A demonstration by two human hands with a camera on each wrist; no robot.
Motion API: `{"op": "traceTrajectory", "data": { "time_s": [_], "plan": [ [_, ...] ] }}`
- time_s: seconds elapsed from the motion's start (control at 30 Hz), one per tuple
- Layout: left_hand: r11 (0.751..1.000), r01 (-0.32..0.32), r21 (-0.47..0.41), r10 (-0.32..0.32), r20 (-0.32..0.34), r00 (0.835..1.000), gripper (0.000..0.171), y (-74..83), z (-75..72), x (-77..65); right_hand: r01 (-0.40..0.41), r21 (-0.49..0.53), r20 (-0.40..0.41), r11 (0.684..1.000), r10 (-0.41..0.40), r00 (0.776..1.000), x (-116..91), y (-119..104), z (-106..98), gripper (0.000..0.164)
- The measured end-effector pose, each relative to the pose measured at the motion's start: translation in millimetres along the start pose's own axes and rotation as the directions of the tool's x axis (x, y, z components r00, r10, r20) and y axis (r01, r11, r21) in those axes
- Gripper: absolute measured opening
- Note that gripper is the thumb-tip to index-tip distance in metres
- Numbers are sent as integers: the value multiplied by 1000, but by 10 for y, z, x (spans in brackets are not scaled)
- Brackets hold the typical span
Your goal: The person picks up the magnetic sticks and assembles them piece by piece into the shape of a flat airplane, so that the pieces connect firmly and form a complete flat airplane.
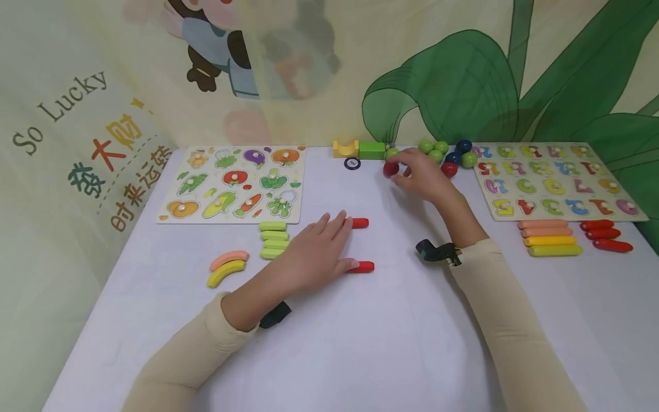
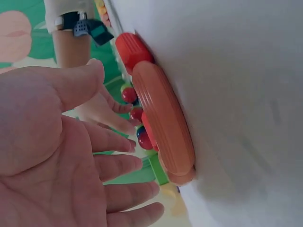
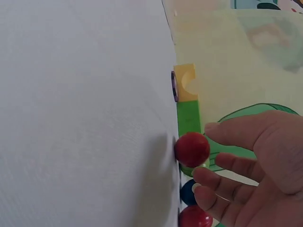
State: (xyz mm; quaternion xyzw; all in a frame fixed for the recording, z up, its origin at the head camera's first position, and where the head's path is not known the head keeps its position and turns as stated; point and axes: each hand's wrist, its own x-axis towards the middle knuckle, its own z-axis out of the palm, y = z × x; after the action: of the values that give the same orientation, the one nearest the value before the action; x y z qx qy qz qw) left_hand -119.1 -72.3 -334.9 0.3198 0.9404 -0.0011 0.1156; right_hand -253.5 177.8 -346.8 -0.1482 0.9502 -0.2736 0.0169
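My left hand (image 1: 314, 257) lies palm down over the pieces, fingers straight. Two red sticks (image 1: 364, 267) poke out beside its thumb and fingertips. Under the palm, the left wrist view shows a ridged salmon-coloured curved piece (image 2: 163, 118) and a red piece (image 2: 133, 51), both mostly hidden from the head view. At the back, my right hand (image 1: 424, 174) pinches a red ball (image 1: 391, 168) between thumb and fingertips. That red ball (image 3: 191, 149) sits low at the tabletop, by a green block (image 3: 189, 117), with a green ball partly hidden behind it.
Yellow (image 1: 345, 149) and green blocks stand along the back, a round dark token (image 1: 352, 163) before them. Green, blue and red balls (image 1: 449, 170) cluster right. Puzzle boards (image 1: 231, 186) lie at both sides; light-green pieces (image 1: 274, 244), curved pieces (image 1: 226, 273) and coloured sticks (image 1: 548, 241) lie nearby.
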Motion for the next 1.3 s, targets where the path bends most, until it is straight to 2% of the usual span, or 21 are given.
{"op": "traceTrajectory", "data": {
  "time_s": [0.17,0.3,0.37,0.57,0.7,0.8,0.93,1.0,1.07,1.13,1.3],
  "plan": [
    [999,41,-35,-39,61,997,83,-34,-22,63,-17,-16,32,1000,18,999,8,-16,58,43],
    [996,43,-79,-35,101,994,86,-40,-21,73,-27,-29,35,999,28,999,7,-7,94,45],
    [995,37,-92,-27,105,994,88,-36,-11,76,-27,-30,32,999,28,999,4,-9,105,44],
    [999,10,-37,-6,91,996,90,-37,23,80,-48,-78,23,996,50,998,6,-54,122,40],
    [999,4,-47,0,81,997,87,-39,24,80,-29,-100,122,995,41,992,1,-92,126,36],
    [999,4,-52,0,81,997,84,-33,18,81,12,-114,261,993,18,965,-39,-154,112,29],
    [999,5,-39,-1,90,996,82,-25,15,85,67,-136,456,988,2,890,-135,-313,102,24],
    [999,3,-34,0,93,996,82,-25,16,89,88,-136,518,987,-5,855,-178,-411,119,24],
    [999,3,-39,0,94,996,83,-28,17,91,110,-131,549,985,-20,835,-211,-499,149,24],
    [999,2,-40,2,90,996,82,-33,20,91,129,-128,553,983,-38,832,-232,-575,182,23],
    [999,-6,-46,10,86,996,78,-43,32,85,163,-129,511,978,-75,856,-239,-646,242,15]
  ]
}}
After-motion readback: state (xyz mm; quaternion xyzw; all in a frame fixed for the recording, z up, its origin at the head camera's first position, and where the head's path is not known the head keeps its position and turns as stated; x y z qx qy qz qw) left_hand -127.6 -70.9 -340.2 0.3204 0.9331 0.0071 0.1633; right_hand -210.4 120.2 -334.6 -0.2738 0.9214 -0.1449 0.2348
